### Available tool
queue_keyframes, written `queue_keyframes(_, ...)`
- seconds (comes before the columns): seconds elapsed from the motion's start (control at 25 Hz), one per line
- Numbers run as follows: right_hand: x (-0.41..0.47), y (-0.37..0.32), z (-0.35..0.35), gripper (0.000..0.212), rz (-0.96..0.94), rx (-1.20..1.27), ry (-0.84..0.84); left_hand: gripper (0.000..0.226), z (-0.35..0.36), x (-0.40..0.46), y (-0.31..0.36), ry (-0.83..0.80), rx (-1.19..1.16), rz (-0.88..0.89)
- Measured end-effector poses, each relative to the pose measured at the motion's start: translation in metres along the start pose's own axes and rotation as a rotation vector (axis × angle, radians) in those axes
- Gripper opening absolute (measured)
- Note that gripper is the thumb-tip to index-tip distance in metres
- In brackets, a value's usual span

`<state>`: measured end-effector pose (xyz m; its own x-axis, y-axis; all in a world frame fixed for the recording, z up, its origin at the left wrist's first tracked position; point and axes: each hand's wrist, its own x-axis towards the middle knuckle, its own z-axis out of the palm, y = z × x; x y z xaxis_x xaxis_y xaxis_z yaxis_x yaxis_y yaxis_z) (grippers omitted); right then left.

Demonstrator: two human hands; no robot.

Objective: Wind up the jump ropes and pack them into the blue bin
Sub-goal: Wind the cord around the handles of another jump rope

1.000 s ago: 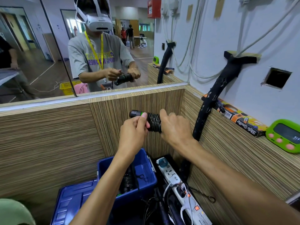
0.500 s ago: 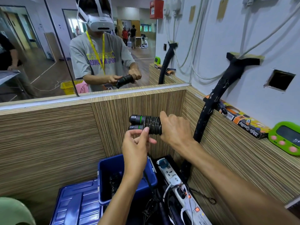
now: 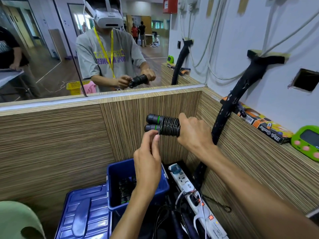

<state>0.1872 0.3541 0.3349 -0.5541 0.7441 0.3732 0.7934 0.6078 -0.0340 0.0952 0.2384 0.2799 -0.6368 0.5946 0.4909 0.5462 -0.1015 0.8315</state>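
The right hand (image 3: 193,133) is closed around the far end of the wound jump rope (image 3: 168,126), holding the two handles side by side and level, their green-ringed caps pointing toward the wooden partition (image 3: 69,135); the black cord sits in tight coils around both handles, right against the right hand's fingers. The left hand (image 3: 148,157) is just below and toward the cap end, its thumb and forefinger pinched together at the lowest turn of the coil, on what looks like the loose tail of the cord, though the tail itself is too thin to make out. A second ago this hand was wrapped over the handles; half a second ago it had dropped off with the fingers spread; now it has come back up to the edge of the winding; that suggests the winding is done and only the end is left to tuck or secure. Below the left hand, well beneath the rope, the blue bin (image 3: 112,187) stands open with at least one wound rope (image 3: 125,188) already lying inside; its blue lid (image 3: 82,214) lies beside it. To the right of the bin a white power strip (image 3: 191,190) and loose cables crowd the floor; once the tail holds, this bundle looks ready to go down into the bin.
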Motion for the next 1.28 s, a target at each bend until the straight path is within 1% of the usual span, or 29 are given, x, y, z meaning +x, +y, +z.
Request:
queue_keyframes(0.08, -0.001, -0.001, 0.0, 0.038, -0.001, -0.004, -0.012, 0.02, -0.004, 0.004, -0.003, -0.015, 0.254, 0.086)
queue_keyframes(0.16, -0.001, -0.001, 0.0, 0.037, -0.01, -0.006, -0.008, 0.023, -0.008, 0.007, -0.004, -0.004, 0.422, 0.135)
queue_keyframes(0.24, -0.001, -0.002, 0.001, 0.037, -0.012, -0.006, -0.002, 0.022, -0.011, 0.007, -0.002, 0.018, 0.492, 0.162)
queue_keyframes(0.32, -0.003, -0.003, 0.001, 0.036, -0.019, -0.009, -0.005, 0.026, -0.012, 0.007, -0.001, 0.047, 0.515, 0.143)
queue_keyframes(0.4, -0.004, -0.006, 0.002, 0.036, -0.032, -0.014, -0.01, 0.028, -0.012, 0.008, -0.007, 0.073, 0.42, 0.082)
queue_keyframes(0.56, -0.005, -0.012, 0.003, 0.036, -0.035, -0.004, -0.016, 0.028, -0.01, 0.01, -0.015, 0.032, -0.063, -0.185)
queue_keyframes(0.64, -0.004, -0.016, 0.003, 0.035, -0.043, -0.01, -0.015, 0.028, -0.008, 0.006, -0.009, 0.071, -0.142, -0.255)
queue_keyframes(0.68, -0.004, -0.017, 0.004, 0.035, -0.044, -0.009, -0.014, 0.027, -0.007, 0.003, -0.006, 0.099, -0.123, -0.239)
queue_keyframes(0.76, -0.005, -0.019, 0.005, 0.034, -0.053, -0.008, -0.005, 0.019, -0.007, -0.003, -0.002, 0.156, -0.008, -0.138)
queue_keyframes(0.8, -0.006, -0.019, 0.005, 0.033, -0.061, -0.008, -0.004, 0.016, -0.01, -0.004, -0.002, 0.157, 0.062, -0.091)
queue_keyframes(0.92, -0.008, -0.016, 0.009, 0.034, -0.063, -0.001, -0.026, 0.017, -0.019, -0.003, -0.003, 0.048, 0.277, -0.013)
queue_keyframes(1.04, -0.009, -0.017, 0.011, 0.035, -0.061, -0.002, -0.037, 0.026, -0.023, -0.003, 0.002, -0.062, 0.482, 0.066)
queue_keyframes(1.12, -0.008, -0.018, 0.012, 0.035, -0.065, 0.001, -0.036, 0.029, -0.026, 0.002, 0.002, -0.09, 0.572, 0.073)
queue_keyframes(1.2, -0.007, -0.018, 0.012, 0.035, -0.062, 0.011, -0.033, 0.026, -0.029, 0.008, 0.002, -0.107, 0.644, 0.043)
queue_keyframes(1.28, -0.005, -0.019, 0.011, 0.036, -0.056, 0.005, -0.031, 0.028, -0.029, 0.009, 0.003, -0.089, 0.723, 0.06)
